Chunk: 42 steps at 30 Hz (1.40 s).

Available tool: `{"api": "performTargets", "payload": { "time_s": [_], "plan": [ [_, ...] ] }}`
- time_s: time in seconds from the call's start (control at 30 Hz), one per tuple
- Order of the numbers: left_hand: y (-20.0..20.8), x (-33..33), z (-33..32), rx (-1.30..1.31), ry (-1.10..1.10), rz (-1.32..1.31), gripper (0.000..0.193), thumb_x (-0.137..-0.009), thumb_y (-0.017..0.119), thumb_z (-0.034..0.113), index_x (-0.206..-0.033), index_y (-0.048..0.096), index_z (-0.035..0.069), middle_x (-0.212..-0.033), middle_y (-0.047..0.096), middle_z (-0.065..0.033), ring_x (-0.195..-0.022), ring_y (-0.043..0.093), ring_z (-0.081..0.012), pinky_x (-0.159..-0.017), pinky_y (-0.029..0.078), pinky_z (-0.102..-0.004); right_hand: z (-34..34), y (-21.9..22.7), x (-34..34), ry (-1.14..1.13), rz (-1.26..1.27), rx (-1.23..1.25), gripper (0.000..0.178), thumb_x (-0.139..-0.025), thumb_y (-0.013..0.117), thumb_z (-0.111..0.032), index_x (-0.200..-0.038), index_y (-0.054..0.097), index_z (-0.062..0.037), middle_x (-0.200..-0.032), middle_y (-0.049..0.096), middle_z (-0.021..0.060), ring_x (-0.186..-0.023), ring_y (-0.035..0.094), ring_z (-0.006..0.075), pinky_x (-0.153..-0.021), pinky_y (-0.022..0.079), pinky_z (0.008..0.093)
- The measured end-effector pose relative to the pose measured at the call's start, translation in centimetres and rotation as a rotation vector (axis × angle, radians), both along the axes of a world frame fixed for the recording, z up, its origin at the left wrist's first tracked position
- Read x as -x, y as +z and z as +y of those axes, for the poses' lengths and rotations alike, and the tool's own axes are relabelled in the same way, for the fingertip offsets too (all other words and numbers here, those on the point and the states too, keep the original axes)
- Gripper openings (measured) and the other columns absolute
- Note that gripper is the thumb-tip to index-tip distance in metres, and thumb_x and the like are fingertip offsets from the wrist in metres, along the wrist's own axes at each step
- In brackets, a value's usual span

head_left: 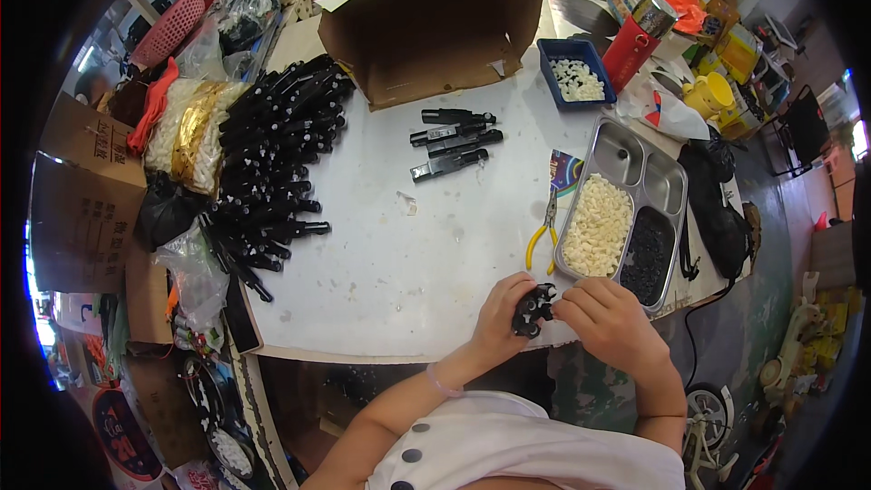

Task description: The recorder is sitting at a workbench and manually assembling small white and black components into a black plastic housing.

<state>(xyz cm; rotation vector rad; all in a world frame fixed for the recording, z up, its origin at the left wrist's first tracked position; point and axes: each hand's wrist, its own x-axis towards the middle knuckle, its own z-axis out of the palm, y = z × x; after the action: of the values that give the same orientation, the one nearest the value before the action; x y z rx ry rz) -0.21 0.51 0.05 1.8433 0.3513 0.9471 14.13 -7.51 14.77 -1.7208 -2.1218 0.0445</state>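
My left hand point(498, 316) is closed around a few black plastic pieces point(533, 310) with small white bits on their ends, held just over the table's front edge. Close beside them, my right hand point(610, 321) has its thumb and fingers pinched together; whatever is in the pinch is too small to make out. Right behind that hand lies a steel compartment tray point(601, 138). Small cream-white parts point(597, 227) fill one compartment, and small black parts point(644, 259) lie in another. Yellow-handled pliers point(543, 238) rest against the tray's left side.
Several black pieces point(454, 141) lie mid-table. A large heap of similar black pieces point(272, 154) covers the left side. At the back stand an open cardboard box point(435, 45), a blue bin point(578, 103) of white parts and a red flask point(631, 53). A black pouch point(712, 209) lies right.
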Motion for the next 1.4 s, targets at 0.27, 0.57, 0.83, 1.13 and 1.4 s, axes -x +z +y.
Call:
{"api": "performTargets", "payload": {
  "time_s": [0.27, 0.57, 0.83, 1.13, 1.4],
  "plan": [
    [0.1, -0.1, 0.2, -0.042, -0.022, -0.027, 0.065, -0.067, 0.072, -0.001, -0.125, 0.043, 0.004, -0.120, 0.051, -0.0193, -0.105, 0.053, -0.0390, -0.089, 0.046, -0.0430, 0.9, 2.1, 1.6, -0.031, -0.349, 0.365, 0.016, -0.065, 0.064, -0.011, -0.076, 0.053, -0.0068, -0.078, 0.051, 0.0045, -0.079, 0.050, 0.0209, -0.074, 0.040, 0.0309],
    [-1.2, 0.2, 0.0, -0.004, 0.011, -0.023, 0.069, -0.067, 0.074, -0.003, -0.126, 0.040, 0.005, -0.119, 0.050, -0.0180, -0.102, 0.056, -0.0307, -0.087, 0.048, -0.0356, 2.1, -0.6, -4.7, -0.117, 0.254, 0.266, 0.014, -0.074, 0.069, -0.018, -0.079, 0.065, -0.0056, -0.074, 0.060, 0.0079, -0.075, 0.059, 0.0247, -0.063, 0.046, 0.0357],
    [-0.3, -0.1, 0.1, -0.032, 0.050, -0.001, 0.064, -0.065, 0.075, -0.003, -0.121, 0.045, 0.004, -0.117, 0.052, -0.0167, -0.103, 0.057, -0.0301, -0.088, 0.048, -0.0347, 3.2, -7.3, -6.1, -0.569, 0.089, 0.123, 0.020, -0.079, 0.069, -0.023, -0.082, 0.066, -0.0034, -0.082, 0.062, 0.0099, -0.083, 0.058, 0.0272, -0.071, 0.047, 0.0363],
    [-0.1, 0.1, 0.1, 0.001, 0.011, 0.015, 0.064, -0.068, 0.071, -0.002, -0.124, 0.043, 0.004, -0.119, 0.051, -0.0187, -0.105, 0.054, -0.0368, -0.090, 0.046, -0.0402, 1.9, -6.7, -5.6, -0.575, 0.197, 0.163, 0.019, -0.078, 0.069, -0.022, -0.081, 0.066, -0.0037, -0.083, 0.062, 0.0088, -0.085, 0.057, 0.0273, -0.075, 0.047, 0.0379],
    [-0.3, 0.0, -0.1, 0.008, 0.014, 0.017, 0.064, -0.067, 0.072, -0.002, -0.124, 0.043, 0.004, -0.119, 0.051, -0.0186, -0.106, 0.053, -0.0370, -0.090, 0.046, -0.0408, 1.5, -6.4, -6.2, -0.522, 0.074, -0.014, 0.018, -0.079, 0.070, -0.016, -0.086, 0.065, -0.0004, -0.083, 0.059, 0.0098, -0.080, 0.057, 0.0255, -0.072, 0.045, 0.0337]
  ]
}}
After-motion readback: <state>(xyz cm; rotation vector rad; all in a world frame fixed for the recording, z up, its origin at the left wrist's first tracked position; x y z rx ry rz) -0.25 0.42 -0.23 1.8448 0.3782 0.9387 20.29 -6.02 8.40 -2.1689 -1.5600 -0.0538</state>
